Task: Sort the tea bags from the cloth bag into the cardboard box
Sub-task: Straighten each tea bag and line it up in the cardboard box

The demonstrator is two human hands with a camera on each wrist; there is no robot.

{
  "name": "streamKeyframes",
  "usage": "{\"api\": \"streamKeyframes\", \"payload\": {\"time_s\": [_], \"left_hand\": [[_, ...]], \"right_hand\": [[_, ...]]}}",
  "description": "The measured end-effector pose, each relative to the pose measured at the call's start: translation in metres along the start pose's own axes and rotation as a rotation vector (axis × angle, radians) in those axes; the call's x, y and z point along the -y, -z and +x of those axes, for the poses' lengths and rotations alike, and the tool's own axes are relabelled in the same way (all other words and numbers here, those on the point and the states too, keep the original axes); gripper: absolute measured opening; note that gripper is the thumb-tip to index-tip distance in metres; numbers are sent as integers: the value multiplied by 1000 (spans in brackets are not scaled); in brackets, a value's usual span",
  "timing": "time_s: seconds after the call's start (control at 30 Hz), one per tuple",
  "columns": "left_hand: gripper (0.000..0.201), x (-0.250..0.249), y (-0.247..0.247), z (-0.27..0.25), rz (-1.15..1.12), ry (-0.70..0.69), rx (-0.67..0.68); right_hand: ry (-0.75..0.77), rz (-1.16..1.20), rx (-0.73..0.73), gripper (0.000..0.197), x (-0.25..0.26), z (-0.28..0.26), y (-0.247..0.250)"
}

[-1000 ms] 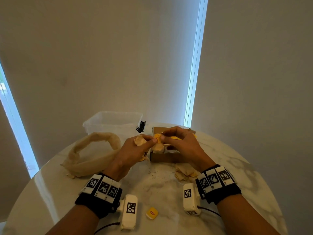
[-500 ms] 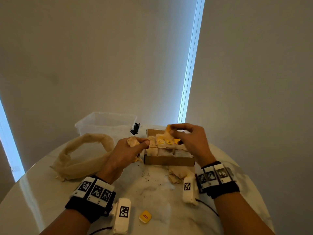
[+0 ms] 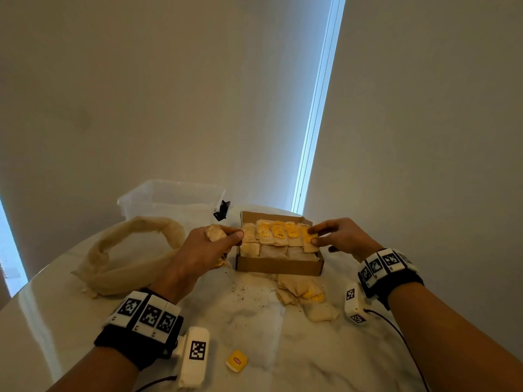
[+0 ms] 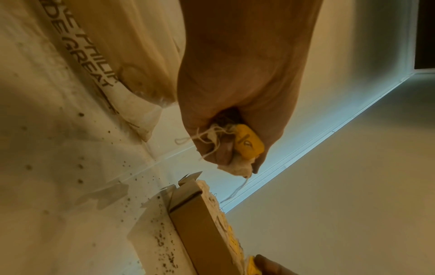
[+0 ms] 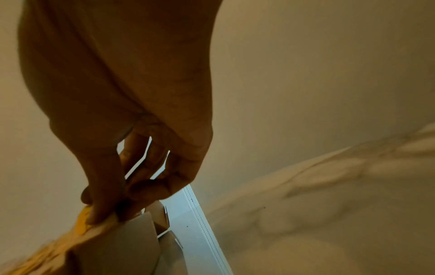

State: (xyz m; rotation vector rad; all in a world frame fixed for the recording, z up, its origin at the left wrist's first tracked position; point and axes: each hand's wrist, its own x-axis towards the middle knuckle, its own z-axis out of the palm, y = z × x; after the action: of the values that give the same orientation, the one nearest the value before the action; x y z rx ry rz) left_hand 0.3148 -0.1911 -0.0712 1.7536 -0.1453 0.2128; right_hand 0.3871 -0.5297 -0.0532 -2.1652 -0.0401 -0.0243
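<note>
An open cardboard box (image 3: 278, 266) sits mid-table with rows of tea bags (image 3: 278, 236) lying flat inside, several showing yellow tags. My right hand (image 3: 314, 236) pinches the rightmost tea bag (image 3: 309, 241) at the box's right edge; the right wrist view shows thumb and fingers on that tea bag (image 5: 94, 226). My left hand (image 3: 226, 236), just left of the box, grips a bunch of tea bags (image 3: 215, 232); in the left wrist view a yellow tag (image 4: 248, 142) and strings stick out of the fist. The beige cloth bag (image 3: 133, 250) lies open at the left.
Loose tea bags (image 3: 305, 295) lie on the marble table (image 3: 85, 329) in front of the box, amid scattered tea crumbs. A yellow tag (image 3: 236, 361) lies near the front edge. A clear plastic tub (image 3: 169, 197) and a black clip (image 3: 222, 210) stand at the back.
My right hand has carried a tea bag from the left hand's bunch across to the right end of the box's row and lowered it. The left hand stays beside the box.
</note>
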Motion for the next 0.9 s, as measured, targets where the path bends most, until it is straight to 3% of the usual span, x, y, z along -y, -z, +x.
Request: {"api": "streamKeyframes", "payload": {"time_s": [0.5, 0.63, 0.77, 0.83, 0.9], "left_hand": [[11, 6, 1, 4, -29, 10, 21], [26, 5, -2, 2, -80, 80, 28], [35, 4, -3, 2, -185, 152, 0], [37, 5, -4, 3, -247, 175, -5], [40, 6, -4, 3, -318, 186, -8]], "right_hand": [[8, -51, -39, 29, -1, 3, -7], [-16, -137, -1, 31, 5, -4, -10], [163, -30, -141, 21, 35, -22, -18], [247, 49, -60, 21, 63, -39, -36], [273, 65, 135, 27, 90, -58, -63]]}}
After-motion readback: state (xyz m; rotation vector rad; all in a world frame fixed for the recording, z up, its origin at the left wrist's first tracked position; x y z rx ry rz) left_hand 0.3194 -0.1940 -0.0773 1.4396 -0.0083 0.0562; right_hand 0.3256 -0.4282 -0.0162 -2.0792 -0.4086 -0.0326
